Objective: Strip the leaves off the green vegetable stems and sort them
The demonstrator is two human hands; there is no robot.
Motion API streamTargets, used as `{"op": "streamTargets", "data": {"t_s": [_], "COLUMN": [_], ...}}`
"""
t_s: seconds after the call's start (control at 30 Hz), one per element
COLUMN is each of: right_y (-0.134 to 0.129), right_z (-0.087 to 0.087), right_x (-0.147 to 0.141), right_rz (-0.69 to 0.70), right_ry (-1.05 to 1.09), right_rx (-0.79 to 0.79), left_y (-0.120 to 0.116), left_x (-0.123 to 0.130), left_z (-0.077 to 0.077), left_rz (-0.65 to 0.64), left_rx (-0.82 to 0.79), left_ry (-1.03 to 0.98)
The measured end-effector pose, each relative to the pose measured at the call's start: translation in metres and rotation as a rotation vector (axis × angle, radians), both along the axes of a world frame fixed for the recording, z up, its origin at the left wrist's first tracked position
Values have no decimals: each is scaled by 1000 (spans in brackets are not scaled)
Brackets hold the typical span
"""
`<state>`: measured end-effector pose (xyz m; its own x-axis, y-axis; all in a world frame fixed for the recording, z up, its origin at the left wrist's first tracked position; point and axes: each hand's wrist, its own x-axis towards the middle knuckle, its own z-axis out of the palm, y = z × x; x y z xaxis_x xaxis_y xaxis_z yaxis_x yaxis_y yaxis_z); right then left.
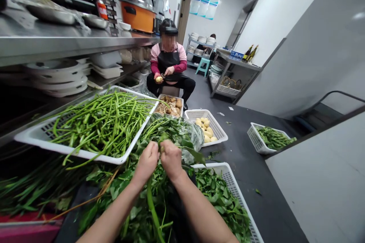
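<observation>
My left hand (147,162) and my right hand (171,158) are closed side by side, almost touching, around green stems. A thick green stem (153,209) hangs down below them. Leafy greens (114,190) are heaped under and around my forearms. To the left, a white basket (125,156) holds a pile of long green stems (99,121). At the lower right, another white basket (232,182) is filled with green leaves (219,197). A clear plastic bag (195,134) lies by the leafy heap just beyond my hands.
Ahead sits a person (171,60) peeling a potato, with a basket of unpeeled potatoes (178,103). Peeled potatoes (207,127) lie in a white basket (221,136). A basket of green vegetables (272,138) stands at right. A steel shelf (85,47) runs along the left.
</observation>
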<state>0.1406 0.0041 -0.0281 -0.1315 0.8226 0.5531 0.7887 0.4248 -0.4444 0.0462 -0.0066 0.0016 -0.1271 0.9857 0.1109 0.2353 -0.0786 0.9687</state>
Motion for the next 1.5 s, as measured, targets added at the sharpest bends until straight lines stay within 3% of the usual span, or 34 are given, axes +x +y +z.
{"op": "streamTargets", "data": {"t_s": [0.13, 0.23, 0.33, 0.43, 0.53, 0.6, 0.67, 0.77, 0.83, 0.9, 0.97, 1.07, 1.17, 1.23, 1.33, 1.43, 1.5], "right_y": [-2, 5, 12, 14, 4, -12, -36, -75, -89, -82, -58, -12, 14, 11, -20, -68, -91], "right_z": [-8, -1, 10, 18, 19, 10, -8, -44, -55, -45, -16, 34, 56, 49, 15, -31, -57], "right_x": [2, 5, 4, -2, -13, -22, -29, -32, -26, -15, -6, -9, -34, -54, -69, -60, -49], "right_rz": [105, 128, 250, 345, 315, 239, 201, 366, 396, 252, 141, 171, 277, 273, 165, 212, 396], "right_ry": [57, 327, 512, 406, 97, -129, -280, -367, -297, -86, 183, 375, 321, 233, 44, -247, -406], "right_rx": [-120, -275, -414, -451, -419, -369, -329, -333, -370, -401, -360, -257, -384, -444, -426, -453, -470], "left_y": [5, 11, 21, 29, 33, 36, 41, 55, 64, 70, 71, 66, 64, 67, 79, 98, 110], "left_x": [-4, -6, -12, -19, -21, -20, -21, -33, -46, -56, -60, -52, -39, -35, -44, -74, -100], "left_z": [-1, 7, 18, 23, 20, 19, 22, 42, 60, 76, 84, 84, 80, 79, 88, 113, 139], "left_rz": [-16, -126, -162, -59, -69, -63, 4, 94, 112, 59, -31, -156, -211, -138, 43, 227, 344], "left_rx": [-77, -106, -33, 71, -87, -229, -264, -166, -84, -31, -19, -54, -93, -100, -63, 78, 188], "left_ry": [-3, -54, 5, 73, -186, -404, -515, -564, -592, -611, -640, -698, -718, -713, -720, -752, -762]}}
